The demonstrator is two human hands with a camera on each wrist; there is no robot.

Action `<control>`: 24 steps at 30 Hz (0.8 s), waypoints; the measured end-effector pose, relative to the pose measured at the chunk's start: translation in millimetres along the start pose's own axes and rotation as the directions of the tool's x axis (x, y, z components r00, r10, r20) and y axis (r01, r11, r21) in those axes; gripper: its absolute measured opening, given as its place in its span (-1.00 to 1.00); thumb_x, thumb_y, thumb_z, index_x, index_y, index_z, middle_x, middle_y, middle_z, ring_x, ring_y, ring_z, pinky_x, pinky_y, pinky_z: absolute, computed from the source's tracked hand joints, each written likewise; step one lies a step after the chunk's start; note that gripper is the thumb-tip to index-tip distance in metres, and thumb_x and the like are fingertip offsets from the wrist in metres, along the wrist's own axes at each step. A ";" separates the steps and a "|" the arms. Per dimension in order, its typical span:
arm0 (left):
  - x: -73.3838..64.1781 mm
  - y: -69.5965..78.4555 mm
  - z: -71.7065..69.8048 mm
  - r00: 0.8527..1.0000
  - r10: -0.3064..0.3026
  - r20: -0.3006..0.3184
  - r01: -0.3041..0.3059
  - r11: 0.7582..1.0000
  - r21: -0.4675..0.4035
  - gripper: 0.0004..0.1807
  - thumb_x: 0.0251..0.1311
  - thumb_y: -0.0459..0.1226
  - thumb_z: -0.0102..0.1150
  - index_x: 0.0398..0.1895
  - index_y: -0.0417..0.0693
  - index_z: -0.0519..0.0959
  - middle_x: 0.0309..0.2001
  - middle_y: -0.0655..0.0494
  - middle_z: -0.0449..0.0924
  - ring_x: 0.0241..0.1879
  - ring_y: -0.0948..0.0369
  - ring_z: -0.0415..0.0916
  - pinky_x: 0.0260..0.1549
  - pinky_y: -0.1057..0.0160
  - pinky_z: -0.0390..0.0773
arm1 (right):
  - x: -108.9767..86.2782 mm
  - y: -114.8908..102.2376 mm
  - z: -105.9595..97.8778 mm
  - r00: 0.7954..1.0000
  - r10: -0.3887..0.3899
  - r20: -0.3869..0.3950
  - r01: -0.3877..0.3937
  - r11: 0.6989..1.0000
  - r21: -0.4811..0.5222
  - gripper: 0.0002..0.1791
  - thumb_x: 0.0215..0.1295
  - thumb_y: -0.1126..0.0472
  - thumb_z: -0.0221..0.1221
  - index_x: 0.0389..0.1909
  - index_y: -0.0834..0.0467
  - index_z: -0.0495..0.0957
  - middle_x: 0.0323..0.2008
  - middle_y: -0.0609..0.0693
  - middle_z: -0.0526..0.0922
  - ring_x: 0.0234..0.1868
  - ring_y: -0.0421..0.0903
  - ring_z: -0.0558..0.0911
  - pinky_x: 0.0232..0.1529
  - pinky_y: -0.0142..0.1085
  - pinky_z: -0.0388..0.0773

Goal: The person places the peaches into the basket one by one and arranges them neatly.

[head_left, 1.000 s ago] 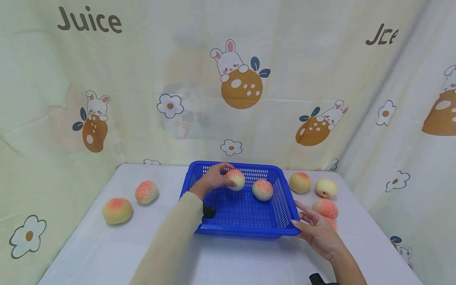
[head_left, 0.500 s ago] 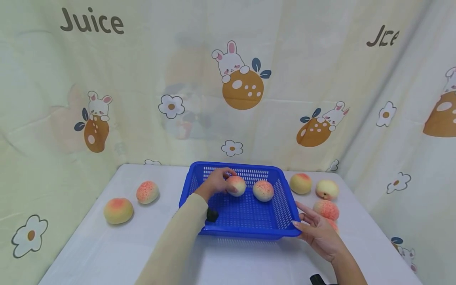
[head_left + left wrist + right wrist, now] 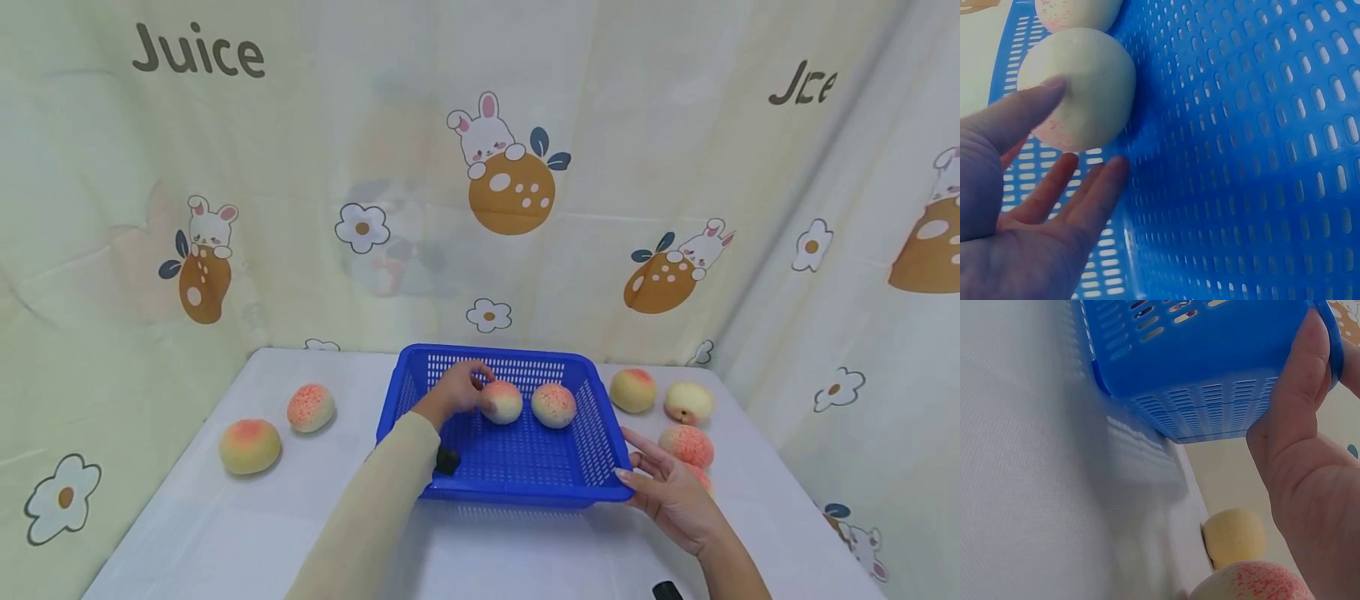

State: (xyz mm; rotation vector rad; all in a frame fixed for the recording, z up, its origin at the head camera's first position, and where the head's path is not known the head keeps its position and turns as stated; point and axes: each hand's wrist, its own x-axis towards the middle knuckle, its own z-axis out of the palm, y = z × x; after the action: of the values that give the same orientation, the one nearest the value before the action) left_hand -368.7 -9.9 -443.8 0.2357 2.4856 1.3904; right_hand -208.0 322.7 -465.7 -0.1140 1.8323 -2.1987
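A blue plastic basket [image 3: 517,493] with slotted walls sits mid-table. Two red-blushed peaches lie side by side inside: one by the left hand [image 3: 508,402], the other peach [image 3: 553,406] just right of it. My left hand [image 3: 456,388] reaches into the basket. In the left wrist view its thumb [image 3: 1029,109] overlaps the nearer peach [image 3: 1088,87], while the other fingers are spread apart from it. At the front right corner, my right hand [image 3: 671,492] grips the basket's rim; in the right wrist view the thumb [image 3: 1300,381] presses on its outer side.
On the left of the white table lie a yellow peach [image 3: 250,447] and a speckled peach [image 3: 311,407]. Several more stand right of the basket, among them a yellow one [image 3: 633,391], a pale one [image 3: 688,403] and a red-speckled peach [image 3: 687,447]. A printed curtain [image 3: 300,125] hangs behind.
My left hand has lowered the peach into the basket, beside the other one, and its fingers have loosened from it. The right hand has kept its grip on the rim.
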 end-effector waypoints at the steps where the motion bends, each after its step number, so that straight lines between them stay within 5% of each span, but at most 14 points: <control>1: 0.4 -1.0 0.2 1.000 -0.002 -0.002 0.002 1.000 0.000 -0.54 0.06 -0.40 0.50 0.05 0.04 0.61 0.07 -0.08 0.63 -0.02 0.00 0.58 -0.03 0.04 0.69 | -0.1 0.1 0.0 1.000 0.002 0.001 -0.002 1.000 0.001 -0.16 0.48 0.38 0.13 0.64 0.14 -0.08 -0.13 -0.10 0.56 -0.07 -0.18 0.72 0.04 -0.23 0.71; 13: -3.0 1.8 3.5 1.000 -0.008 0.021 0.008 1.000 -0.011 -0.33 0.02 -0.24 0.58 0.26 0.00 0.56 0.16 -0.16 0.59 -0.04 -0.01 0.63 -0.02 -0.02 0.70 | 0.7 -2.0 3.0 0.998 0.039 -0.052 -0.040 0.999 -0.018 -0.12 0.46 0.35 0.18 0.65 0.13 -0.08 -0.11 -0.09 0.53 -0.07 -0.18 0.71 0.05 -0.23 0.70; 24: -3.0 2.4 2.7 1.000 0.004 0.019 -0.005 0.999 0.031 -0.40 0.06 -0.27 0.55 0.22 -0.01 0.57 0.11 -0.13 0.61 -0.15 0.05 0.64 -0.14 0.10 0.71 | 1.1 -1.6 2.4 0.999 0.027 -0.040 -0.028 0.999 -0.020 -0.13 0.46 0.36 0.18 0.64 0.14 -0.06 -0.11 -0.08 0.55 -0.07 -0.17 0.71 0.03 -0.23 0.71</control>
State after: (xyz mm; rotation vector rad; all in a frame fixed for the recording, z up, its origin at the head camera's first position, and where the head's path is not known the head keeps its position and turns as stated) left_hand -365.0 -7.3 -442.6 0.2599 2.4942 1.3451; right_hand -208.7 320.4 -463.9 -0.0485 1.8666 -2.1789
